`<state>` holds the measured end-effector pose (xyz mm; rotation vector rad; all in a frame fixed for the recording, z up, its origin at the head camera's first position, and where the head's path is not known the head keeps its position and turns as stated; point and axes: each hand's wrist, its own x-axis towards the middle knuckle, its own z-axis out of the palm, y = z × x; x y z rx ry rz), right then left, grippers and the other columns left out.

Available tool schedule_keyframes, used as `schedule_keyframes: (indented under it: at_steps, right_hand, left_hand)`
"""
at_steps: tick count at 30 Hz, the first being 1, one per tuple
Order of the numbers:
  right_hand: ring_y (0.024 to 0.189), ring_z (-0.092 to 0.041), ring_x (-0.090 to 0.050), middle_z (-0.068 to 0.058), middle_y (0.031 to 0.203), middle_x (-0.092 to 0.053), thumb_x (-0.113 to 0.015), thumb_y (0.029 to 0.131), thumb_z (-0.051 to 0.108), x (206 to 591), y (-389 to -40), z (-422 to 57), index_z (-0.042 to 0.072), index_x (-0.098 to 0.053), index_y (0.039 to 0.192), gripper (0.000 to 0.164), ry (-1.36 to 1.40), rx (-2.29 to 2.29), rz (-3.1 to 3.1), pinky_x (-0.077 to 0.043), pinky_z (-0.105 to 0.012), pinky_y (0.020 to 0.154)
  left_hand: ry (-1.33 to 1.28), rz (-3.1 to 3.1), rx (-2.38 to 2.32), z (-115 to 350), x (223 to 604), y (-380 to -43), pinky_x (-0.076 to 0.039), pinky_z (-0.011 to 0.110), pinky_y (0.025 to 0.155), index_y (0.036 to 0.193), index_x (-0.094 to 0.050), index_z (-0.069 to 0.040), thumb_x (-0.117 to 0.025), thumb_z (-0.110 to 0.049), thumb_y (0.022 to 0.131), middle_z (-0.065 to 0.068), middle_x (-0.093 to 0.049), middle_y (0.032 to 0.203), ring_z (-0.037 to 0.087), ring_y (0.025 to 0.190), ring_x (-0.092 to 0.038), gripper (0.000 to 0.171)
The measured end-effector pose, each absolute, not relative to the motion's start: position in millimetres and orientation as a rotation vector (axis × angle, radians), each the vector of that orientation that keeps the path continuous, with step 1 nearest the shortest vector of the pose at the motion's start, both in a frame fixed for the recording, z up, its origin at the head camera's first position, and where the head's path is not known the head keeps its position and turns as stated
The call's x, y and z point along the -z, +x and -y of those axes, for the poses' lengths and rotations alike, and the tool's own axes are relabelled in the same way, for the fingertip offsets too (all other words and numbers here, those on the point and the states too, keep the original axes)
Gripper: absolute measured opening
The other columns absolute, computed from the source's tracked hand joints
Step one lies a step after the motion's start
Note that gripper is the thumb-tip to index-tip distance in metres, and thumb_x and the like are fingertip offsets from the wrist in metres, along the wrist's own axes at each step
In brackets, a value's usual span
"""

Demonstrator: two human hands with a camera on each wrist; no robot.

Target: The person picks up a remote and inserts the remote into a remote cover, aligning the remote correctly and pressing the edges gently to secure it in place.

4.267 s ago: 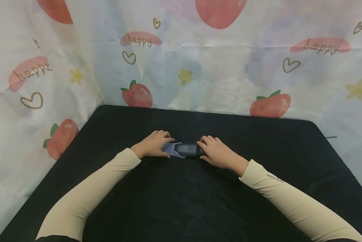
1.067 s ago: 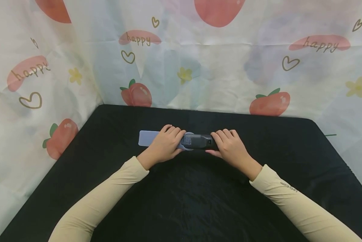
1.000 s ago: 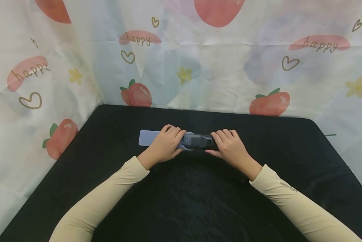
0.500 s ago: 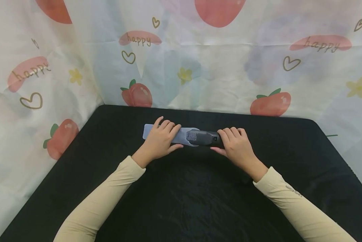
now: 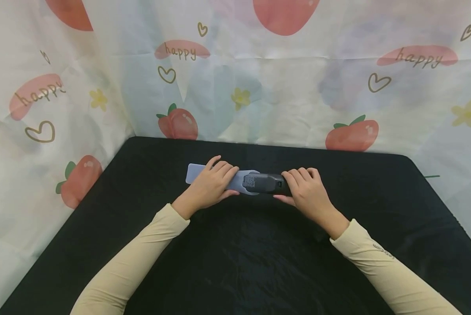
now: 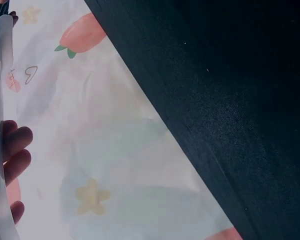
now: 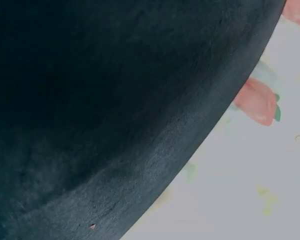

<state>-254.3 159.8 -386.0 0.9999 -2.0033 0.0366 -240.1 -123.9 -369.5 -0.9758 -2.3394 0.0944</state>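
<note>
Flat strip [image 5: 241,180] left, handheld device [image 5: 264,183] right, in line over counter [image 5: 243,262]; device's left end overlapping strip's right end. Left grip [image 5: 209,186] across strip, right grip [image 5: 311,193] at device's right end. Backdrop [image 5: 286,87] behind counter and along both sides.

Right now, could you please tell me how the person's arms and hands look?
The left sleeve and right sleeve are pale cream, close-fitting, slightly wrinkled, and reach the wrists. The right one carries a small dark marking, too blurred to read. The left hand and right hand wear no gloves.
</note>
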Motion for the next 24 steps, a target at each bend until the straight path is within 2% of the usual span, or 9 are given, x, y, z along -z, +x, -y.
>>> schedule_keyframes:
  at_steps: [14,15,17,19,21,22,24]
  right_hand:
    - [0.074,-0.031,-0.057,-0.015,0.082,-0.062,-0.083,0.060,0.043,388.8,-254.3,-155.3,-0.003,-0.059,0.095,0.063,1.008,-0.053,1.998,-0.043,-0.048,0.069]
    - [0.074,-0.031,-0.057,-0.015,0.082,-0.062,-0.082,0.062,0.044,388.8,-254.3,-155.4,-0.003,-0.059,0.095,0.062,1.009,-0.055,1.999,-0.043,-0.048,0.069]
    - [0.075,-0.031,-0.056,-0.015,0.082,-0.062,-0.073,0.073,0.048,389.0,-254.2,-156.0,-0.003,-0.059,0.096,0.057,1.012,-0.044,2.008,-0.043,-0.048,0.069]
    - [0.076,-0.031,-0.056,-0.015,0.082,-0.062,-0.059,0.085,0.053,388.9,-254.2,-156.6,-0.003,-0.059,0.096,0.057,1.016,-0.039,2.017,-0.043,-0.049,0.070]
    - [0.076,-0.031,-0.056,-0.015,0.082,-0.062,-0.045,0.091,0.057,388.2,-254.0,-157.5,-0.002,-0.059,0.096,0.060,1.015,-0.019,2.027,-0.042,-0.049,0.071]
    - [0.076,-0.030,-0.056,-0.014,0.082,-0.062,-0.043,0.092,0.058,387.7,-253.8,-157.9,-0.001,-0.059,0.096,0.061,1.012,-0.009,2.031,-0.042,-0.049,0.071]
    - [0.076,-0.031,-0.056,-0.014,0.082,-0.062,-0.053,0.087,0.055,386.8,-254.1,-158.7,-0.001,-0.059,0.095,0.058,1.009,-0.014,2.026,-0.042,-0.049,0.071]
  left_hand:
    - [-0.965,2.344,-0.064,119.1,372.9,-238.3,-0.035,0.044,0.107,0.119,-0.057,-0.005,-0.067,-0.048,0.081,0.006,-0.065,0.105,0.021,0.103,-0.058,0.058]
    - [-0.963,2.345,-0.061,118.6,373.0,-238.0,-0.035,0.045,0.107,0.119,-0.057,-0.005,-0.067,-0.048,0.081,0.006,-0.065,0.105,0.021,0.103,-0.058,0.058]
    - [-0.961,2.345,-0.057,117.7,373.4,-237.3,-0.035,0.045,0.107,0.118,-0.057,-0.005,-0.067,-0.048,0.082,0.005,-0.065,0.105,0.020,0.103,-0.058,0.058]
    - [-0.958,2.350,-0.059,117.0,374.1,-236.7,-0.035,0.045,0.107,0.118,-0.057,-0.005,-0.066,-0.049,0.082,0.005,-0.065,0.105,0.020,0.103,-0.058,0.058]
    - [-0.951,2.360,-0.062,116.5,375.4,-236.8,-0.035,0.046,0.106,0.119,-0.057,-0.005,-0.065,-0.049,0.082,0.005,-0.065,0.106,0.020,0.104,-0.058,0.058]
    - [-0.943,2.368,-0.065,116.3,376.2,-237.0,-0.035,0.046,0.106,0.120,-0.056,-0.006,-0.065,-0.050,0.082,0.005,-0.064,0.107,0.021,0.104,-0.058,0.059]
    - [-0.920,2.391,-0.066,115.9,377.3,-237.7,-0.035,0.047,0.106,0.124,-0.055,-0.007,-0.064,-0.051,0.083,0.005,-0.064,0.109,0.021,0.106,-0.057,0.061]
